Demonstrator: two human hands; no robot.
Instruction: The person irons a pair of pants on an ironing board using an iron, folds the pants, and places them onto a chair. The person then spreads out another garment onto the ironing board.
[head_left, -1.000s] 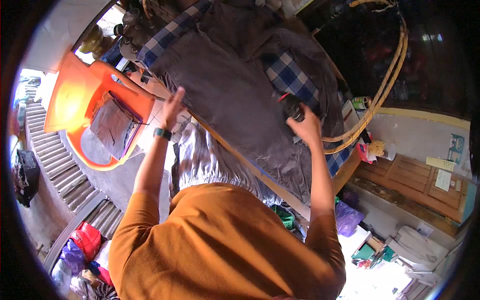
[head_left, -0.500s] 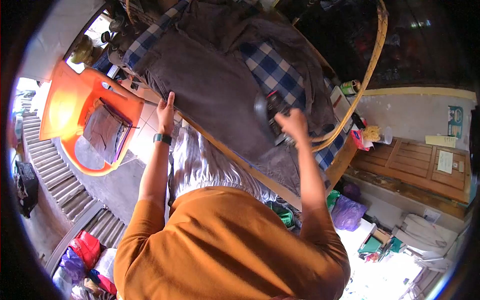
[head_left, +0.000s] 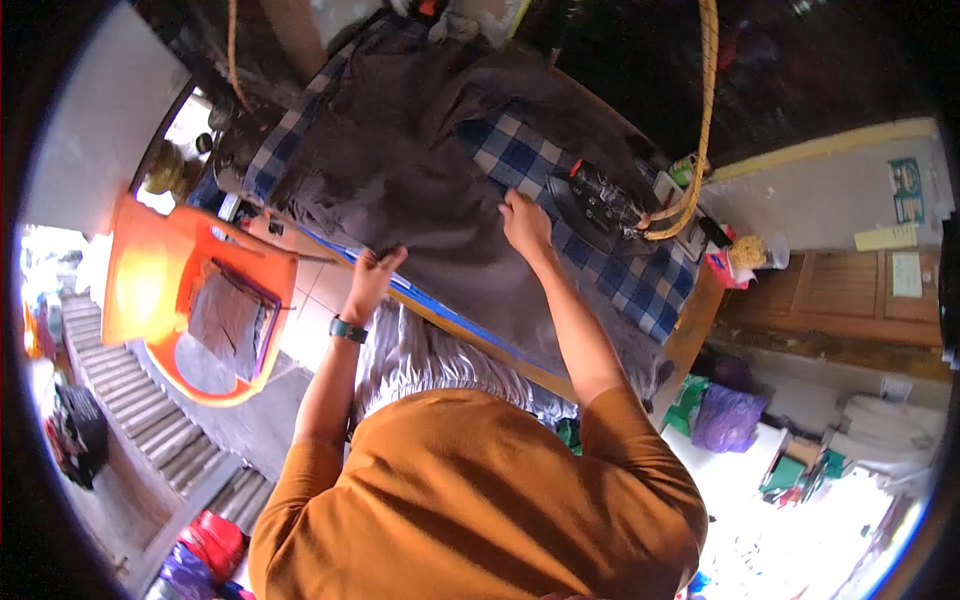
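A dark grey-brown garment point(head_left: 400, 200) lies spread and rumpled over a table padded with a blue-and-white checked cloth point(head_left: 625, 285). My left hand point(head_left: 370, 285) is closed at the garment's near edge, where a blue strip of cloth shows along the table side. My right hand point(head_left: 526, 228) is pinched on the garment's upper edge, beside the bared checks. To the right of that hand, a dark iron point(head_left: 598, 205) rests on the checked cloth, apart from my fingers. Its yellowish cord point(head_left: 705, 110) rises from the back end.
On the left stands an orange plastic chair point(head_left: 135, 285) with folded dark clothes point(head_left: 232, 320) on its seat. A clear tub point(head_left: 775, 250) and a green can point(head_left: 686, 168) are by the table's right end. A purple bag point(head_left: 728, 418) sits below that corner.
My right hand has let go of the iron, now resting farther right, and has moved left to the garment. The garment is pulled nearer, baring more checks. My left hand has shifted right and nearer.
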